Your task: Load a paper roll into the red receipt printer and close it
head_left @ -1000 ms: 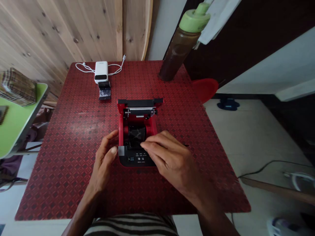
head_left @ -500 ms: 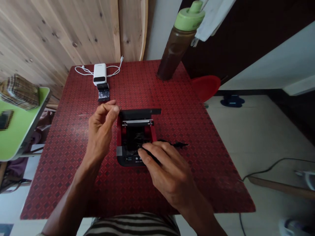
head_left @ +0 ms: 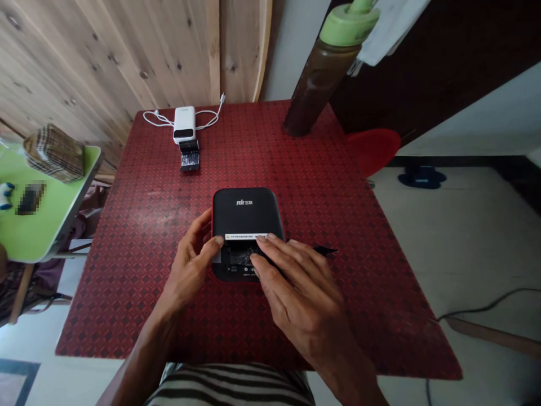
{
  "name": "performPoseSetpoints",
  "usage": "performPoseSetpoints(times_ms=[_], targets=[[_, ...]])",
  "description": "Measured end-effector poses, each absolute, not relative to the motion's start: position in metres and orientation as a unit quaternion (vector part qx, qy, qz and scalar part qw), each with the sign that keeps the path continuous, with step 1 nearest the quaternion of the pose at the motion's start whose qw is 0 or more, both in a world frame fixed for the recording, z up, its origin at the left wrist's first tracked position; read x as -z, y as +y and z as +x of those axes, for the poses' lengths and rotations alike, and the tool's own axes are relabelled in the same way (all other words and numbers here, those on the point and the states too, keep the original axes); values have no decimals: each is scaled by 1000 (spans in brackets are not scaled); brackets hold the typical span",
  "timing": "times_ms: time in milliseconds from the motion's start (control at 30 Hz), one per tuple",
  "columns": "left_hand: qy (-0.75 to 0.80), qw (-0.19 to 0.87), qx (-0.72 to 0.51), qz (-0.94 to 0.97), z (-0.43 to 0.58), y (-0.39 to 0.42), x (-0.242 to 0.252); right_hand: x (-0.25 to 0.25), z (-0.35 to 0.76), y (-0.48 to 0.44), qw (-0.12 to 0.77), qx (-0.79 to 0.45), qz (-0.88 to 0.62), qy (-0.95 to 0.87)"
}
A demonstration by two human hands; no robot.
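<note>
A black and red portable label printer (head_left: 247, 217) lies on the table in front of me, its lid lowered over the body. A white strip with a warning mark runs along the lid's front edge. In the gap below the lid shows some dark, shiny film (head_left: 242, 257). My left hand (head_left: 195, 256) is closed around the printer's left side, thumb on the lid's front corner. With bent fingers, my right hand (head_left: 298, 282) presses at the front right, one fingertip on the lid's edge and another by the film. It covers part of the button panel.
A white power bank (head_left: 185, 119) with a white cable and a black strip (head_left: 190, 158) lie at the back left. A tall brown bottle (head_left: 323, 79) with a green cap stands at the back right. Beyond the table's left edge is a green table (head_left: 54, 203) with a plaid pouch.
The printer's raised lid has come down over its open compartment. My left hand has moved from the lid's upper corner to the printer's left side. My right hand stays at the front.
</note>
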State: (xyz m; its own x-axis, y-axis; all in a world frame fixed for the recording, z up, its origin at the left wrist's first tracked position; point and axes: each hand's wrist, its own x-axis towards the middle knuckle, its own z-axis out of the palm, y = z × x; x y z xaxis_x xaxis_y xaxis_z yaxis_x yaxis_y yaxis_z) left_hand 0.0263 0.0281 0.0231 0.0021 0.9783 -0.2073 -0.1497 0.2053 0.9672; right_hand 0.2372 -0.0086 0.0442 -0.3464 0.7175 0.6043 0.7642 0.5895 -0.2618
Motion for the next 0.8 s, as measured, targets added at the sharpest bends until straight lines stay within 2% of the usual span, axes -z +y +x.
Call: performPoseSetpoints(times_ms=[400, 633, 800], targets=[[518, 574, -489, 403, 26, 26, -17, -43, 232, -7, 366, 2, -463, -807], [522, 576, -498, 384, 20, 8, -10, -34, 244, -29, 444, -38, -501, -742], [507, 596, -486, 390, 11, 5, -10, -21, 249, -41, 463, -48, -529, -709]])
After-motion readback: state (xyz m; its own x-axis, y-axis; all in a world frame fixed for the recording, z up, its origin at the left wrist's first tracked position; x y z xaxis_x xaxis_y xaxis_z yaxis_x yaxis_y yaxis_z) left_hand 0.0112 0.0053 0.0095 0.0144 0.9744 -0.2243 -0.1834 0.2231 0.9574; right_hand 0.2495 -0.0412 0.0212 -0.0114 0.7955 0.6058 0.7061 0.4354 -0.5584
